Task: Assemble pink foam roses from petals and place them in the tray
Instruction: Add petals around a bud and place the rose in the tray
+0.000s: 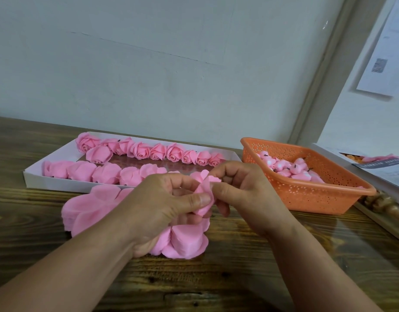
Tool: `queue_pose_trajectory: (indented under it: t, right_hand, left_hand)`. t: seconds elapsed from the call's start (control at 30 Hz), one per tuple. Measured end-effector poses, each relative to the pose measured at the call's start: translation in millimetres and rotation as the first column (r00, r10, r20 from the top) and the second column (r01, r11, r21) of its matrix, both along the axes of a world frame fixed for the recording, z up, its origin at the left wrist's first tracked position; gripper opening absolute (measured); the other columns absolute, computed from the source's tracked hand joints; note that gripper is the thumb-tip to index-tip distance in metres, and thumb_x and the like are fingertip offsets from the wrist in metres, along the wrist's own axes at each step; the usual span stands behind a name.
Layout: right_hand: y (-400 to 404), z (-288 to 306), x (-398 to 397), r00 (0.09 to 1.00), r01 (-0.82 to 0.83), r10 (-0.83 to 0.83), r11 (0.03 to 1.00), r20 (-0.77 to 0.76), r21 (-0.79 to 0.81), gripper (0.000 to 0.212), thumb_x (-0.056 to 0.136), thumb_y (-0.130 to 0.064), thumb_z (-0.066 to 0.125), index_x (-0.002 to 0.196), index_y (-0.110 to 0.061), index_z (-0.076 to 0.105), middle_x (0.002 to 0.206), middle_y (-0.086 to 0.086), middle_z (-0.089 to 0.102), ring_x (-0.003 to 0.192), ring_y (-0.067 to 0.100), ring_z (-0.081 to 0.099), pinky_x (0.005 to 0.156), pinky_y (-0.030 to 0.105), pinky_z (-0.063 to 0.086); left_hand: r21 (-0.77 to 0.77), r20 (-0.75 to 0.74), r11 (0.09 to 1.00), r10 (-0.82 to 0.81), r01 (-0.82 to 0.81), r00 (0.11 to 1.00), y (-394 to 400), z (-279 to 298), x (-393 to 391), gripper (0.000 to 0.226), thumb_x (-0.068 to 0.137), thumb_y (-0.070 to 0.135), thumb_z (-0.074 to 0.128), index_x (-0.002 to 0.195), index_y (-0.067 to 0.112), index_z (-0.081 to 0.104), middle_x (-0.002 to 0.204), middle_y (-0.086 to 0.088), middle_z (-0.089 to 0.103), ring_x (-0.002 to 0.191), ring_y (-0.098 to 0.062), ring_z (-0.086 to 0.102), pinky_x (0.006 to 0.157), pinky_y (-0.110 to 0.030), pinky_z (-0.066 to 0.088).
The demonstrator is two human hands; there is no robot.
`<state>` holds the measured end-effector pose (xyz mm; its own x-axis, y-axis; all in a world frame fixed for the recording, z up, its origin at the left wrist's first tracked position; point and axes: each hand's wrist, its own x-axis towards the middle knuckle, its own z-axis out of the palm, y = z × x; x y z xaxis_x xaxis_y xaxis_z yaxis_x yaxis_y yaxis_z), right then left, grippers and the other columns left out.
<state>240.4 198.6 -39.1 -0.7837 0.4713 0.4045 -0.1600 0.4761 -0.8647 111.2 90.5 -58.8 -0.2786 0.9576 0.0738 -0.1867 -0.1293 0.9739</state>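
My left hand [164,203] and my right hand [241,190] meet above the wooden table, both pinching a half-formed pink foam rose [205,190]. Thin petals curl around its centre between my thumbs and fingers. Under my left hand lies a stack of pink foam petal sheets [185,242], and a second stack [86,208] lies to its left. Behind them a shallow white tray [36,174] holds two rows of finished pink roses [173,152].
An orange perforated basket [329,197] at the right holds several small pink rose cores with dark stems. Printed papers and a box lie at the far right edge. A grey wall stands directly behind the tray.
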Motion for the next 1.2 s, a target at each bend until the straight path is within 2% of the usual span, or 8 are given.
queue_pose_trajectory:
  t: [0.2, 0.37, 0.53, 0.73, 0.93, 1.0, 1.07, 1.2]
  right_hand:
    - [-3, -4, -5, 0.992, 0.119, -0.120, 0.991, 0.030, 0.057, 0.013, 0.088, 0.002, 0.058, 0.075, 0.002, 0.060, 0.045, -0.001, 0.054, 0.035, 0.009, 0.044, 0.038, 0.020, 0.035]
    - [-3, -1, -2, 1.000, 0.001, -0.001, 1.000, 0.013, 0.008, 0.012, 0.085, -0.011, 0.060, 0.095, -0.009, 0.067, 0.056, 0.010, 0.056, 0.042, 0.012, 0.049, 0.042, 0.023, 0.041]
    - [1, -1, 1, 0.995, -0.073, 0.067, 0.994, 0.071, 0.080, 0.019, 0.079, -0.009, 0.064, 0.098, -0.010, 0.067, 0.062, -0.004, 0.063, 0.047, 0.009, 0.053, 0.045, 0.022, 0.044]
    - [4, 0, 4, 0.993, -0.117, 0.115, 0.991, 0.037, 0.070, 0.009, 0.084, 0.003, 0.063, 0.084, -0.005, 0.068, 0.064, 0.022, 0.059, 0.044, 0.013, 0.051, 0.045, 0.021, 0.044]
    - [14, -3, 2, 0.996, 0.061, -0.059, 0.998, -0.071, 0.019, 0.009, 0.078, -0.003, 0.068, 0.073, -0.009, 0.068, 0.055, 0.019, 0.057, 0.038, 0.013, 0.047, 0.040, 0.021, 0.042]
    - [26, -2, 7, 0.969, 0.228, -0.224, 0.973, -0.104, 0.027, 0.014, 0.082, 0.002, 0.066, 0.071, -0.006, 0.066, 0.052, 0.018, 0.056, 0.037, 0.013, 0.045, 0.039, 0.021, 0.040]
    - [35, -3, 10, 0.940, 0.328, -0.323, 0.944, -0.109, 0.041, 0.017, 0.084, 0.004, 0.064, 0.070, -0.006, 0.065, 0.046, 0.006, 0.055, 0.036, 0.010, 0.044, 0.039, 0.020, 0.039]
    - [37, -9, 6, 0.930, 0.362, -0.356, 0.930, -0.090, 0.069, 0.011, 0.084, 0.003, 0.064, 0.073, 0.001, 0.065, 0.044, -0.001, 0.055, 0.035, 0.008, 0.044, 0.038, 0.019, 0.039]
  left_hand:
    - [-0.002, -0.104, 0.998, 0.062, -0.063, 0.993, 1, -2, 0, 0.031, 0.057, 0.012, 0.076, 0.087, 0.003, 0.072, 0.085, -0.018, 0.074, 0.079, -0.030, 0.072, 0.059, -0.025, 0.058]
    - [0.023, -0.160, 0.993, 0.120, -0.118, 0.980, 1, -2, 0, 0.013, 0.066, 0.007, 0.078, 0.078, 0.008, 0.073, 0.082, -0.016, 0.074, 0.075, -0.029, 0.071, 0.059, -0.026, 0.058]
    - [0.050, -0.247, 0.989, 0.144, -0.136, 0.958, 1, -3, 0, 0.014, 0.072, 0.000, 0.076, 0.081, 0.010, 0.072, 0.078, -0.013, 0.074, 0.078, -0.033, 0.071, 0.063, -0.031, 0.058]
    - [0.050, -0.250, 0.992, 0.126, -0.118, 0.960, 0, -3, -1, 0.014, 0.073, 0.000, 0.076, 0.079, 0.012, 0.073, 0.078, -0.011, 0.074, 0.075, -0.029, 0.071, 0.064, -0.031, 0.058]
    - [0.051, -0.146, 0.994, 0.105, -0.099, 0.984, -3, 12, -10, 0.030, 0.053, 0.030, 0.077, 0.079, 0.017, 0.076, 0.084, -0.006, 0.076, 0.074, -0.018, 0.071, 0.060, -0.027, 0.058]
    - [0.103, -0.308, 0.943, 0.334, -0.317, 0.891, -4, 16, -24, 0.023, 0.054, 0.038, 0.077, 0.073, 0.025, 0.076, 0.080, 0.003, 0.075, 0.070, -0.009, 0.071, 0.062, -0.023, 0.057]
    - [0.167, -0.543, 0.886, 0.450, -0.433, 0.709, -4, 15, -34, 0.009, 0.070, 0.026, 0.080, 0.072, 0.029, 0.072, 0.074, 0.010, 0.073, 0.067, 0.001, 0.067, 0.059, -0.008, 0.049]
    - [0.167, -0.856, 0.909, 0.326, -0.382, 0.401, 4, 2, -33, 0.012, 0.083, 0.016, 0.071, 0.090, 0.024, 0.075, 0.079, 0.017, 0.063, 0.071, 0.009, 0.056, 0.057, -0.002, 0.037]
